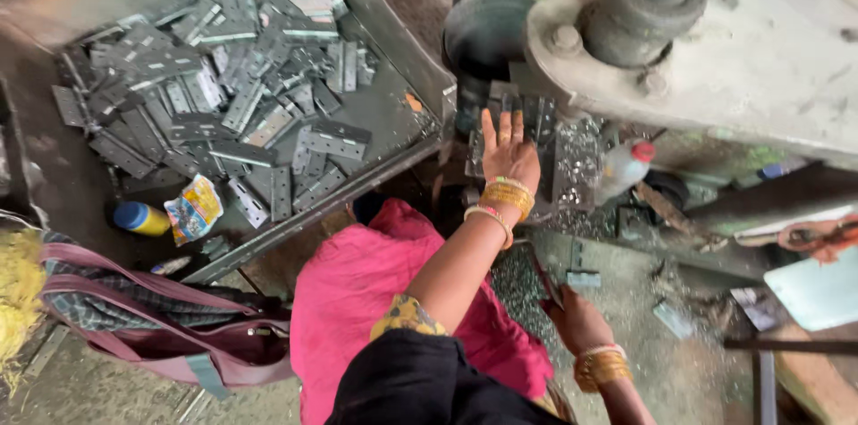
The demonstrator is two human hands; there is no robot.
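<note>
Two hands: left (509, 152) flat, grip released, on hinge plates (536, 117); right (576, 322) clenched on one plate (583, 278).

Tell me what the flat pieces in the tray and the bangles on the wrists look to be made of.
Flat pieces: likely sheet steel, dull grey with punched holes and hinge-like knuckles. Bangles: probably gold-coloured metal, shiny yellow; could be plated. Tray: grey worn metal, seemingly.

Grey metal hinge plate (517, 114) lies flat on the press bed, under the fingertips of the outstretched left hand (509, 155); its holes show just past the fingers. Second grey hinge plate (551, 289), dark and thin, held tilted on edge in the right hand (579, 322), sticking up from the fingers, low and nearer the body than the left hand.
</note>
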